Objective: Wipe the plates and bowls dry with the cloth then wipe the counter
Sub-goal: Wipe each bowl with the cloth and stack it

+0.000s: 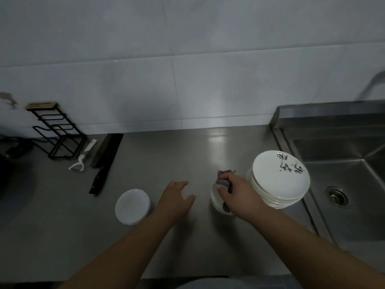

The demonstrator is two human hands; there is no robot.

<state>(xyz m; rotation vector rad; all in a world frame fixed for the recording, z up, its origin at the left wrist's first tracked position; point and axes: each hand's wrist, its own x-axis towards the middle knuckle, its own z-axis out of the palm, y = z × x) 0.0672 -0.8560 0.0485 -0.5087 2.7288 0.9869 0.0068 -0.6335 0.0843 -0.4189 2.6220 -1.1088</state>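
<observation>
A kitchen, plainly: stainless-steel worktop running into a steel sink with drain and tap, pale tiled wall behind, stack of white plates beside the basin, kitchen knife, white peeler and black wire rack at far left

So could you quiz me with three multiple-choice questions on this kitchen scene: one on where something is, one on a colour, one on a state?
1. Where is the stack of plates?
A. beside the sink
B. on the black rack
C. against the wall

2. What colour is the cloth?
A. red
B. grey
C. yellow

3. What is the left hand doing?
A. gripping the knife
B. holding a plate
C. open, holding nothing

Answers: 1 A, the stack stands on the counter next to the sink. 2 B, the right hand grips grey fabric. 3 C, its fingers are spread.
</observation>
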